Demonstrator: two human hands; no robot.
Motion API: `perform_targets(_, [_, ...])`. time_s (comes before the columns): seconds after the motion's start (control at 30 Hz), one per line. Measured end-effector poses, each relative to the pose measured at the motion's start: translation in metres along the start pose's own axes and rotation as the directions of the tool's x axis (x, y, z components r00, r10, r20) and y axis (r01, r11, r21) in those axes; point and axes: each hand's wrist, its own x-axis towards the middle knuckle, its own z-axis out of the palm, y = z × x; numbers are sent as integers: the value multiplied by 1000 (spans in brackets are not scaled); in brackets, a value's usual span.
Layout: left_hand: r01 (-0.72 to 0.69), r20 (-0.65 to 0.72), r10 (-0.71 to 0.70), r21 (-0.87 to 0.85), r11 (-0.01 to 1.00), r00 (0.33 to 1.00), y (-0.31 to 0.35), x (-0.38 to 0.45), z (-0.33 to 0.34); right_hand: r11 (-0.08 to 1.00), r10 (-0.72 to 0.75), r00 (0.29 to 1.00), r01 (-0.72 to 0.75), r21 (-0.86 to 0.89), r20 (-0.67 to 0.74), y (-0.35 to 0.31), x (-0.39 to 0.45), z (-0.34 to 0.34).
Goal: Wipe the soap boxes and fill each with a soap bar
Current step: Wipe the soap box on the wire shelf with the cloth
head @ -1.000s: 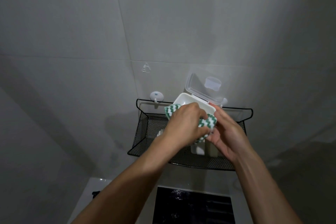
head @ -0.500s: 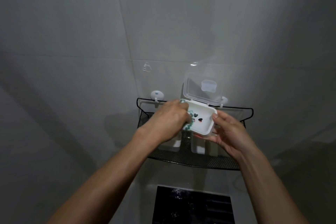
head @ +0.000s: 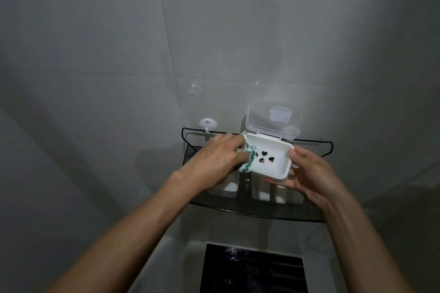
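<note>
Head view, left to right: left hand (head: 215, 158) at frame centre grips green-white cloth (head: 82, 158) — fingers curled round it, pressed at the left end of the white soap box (head: 269, 160). Box lid open, long axis running left-right, empty, held above the black mesh shelf (head: 257, 207). Right hand (head: 309, 173) pinches its right end — left hand is nearer the unwiped interior, 1 stroke rightward.

left hand (head: 215, 158) curled, right hand (head: 312, 173) cupped
</note>
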Motion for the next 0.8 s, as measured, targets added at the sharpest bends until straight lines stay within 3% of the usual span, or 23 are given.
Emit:
perform_targets(0.23, [-22,-123,24,13,1000,992,7,-7,-2,999,38,996,-40,22,77,-2,-3,5])
perform_targets(0.53, [68,-87,-61,84,994,994,1,-13,-2,998,58,992,-54,-40,112,3,-8,-1])
perform_targets(0.67, [119,-222,-110,32,992,969,10,-5,-16,997,63,990,-57,-50,127,6,-7,5])
perform_targets(0.8, [58,-281,-55,2,998,958,27,18,-11,996,72,981,-63,-55,178,7,-6,13])
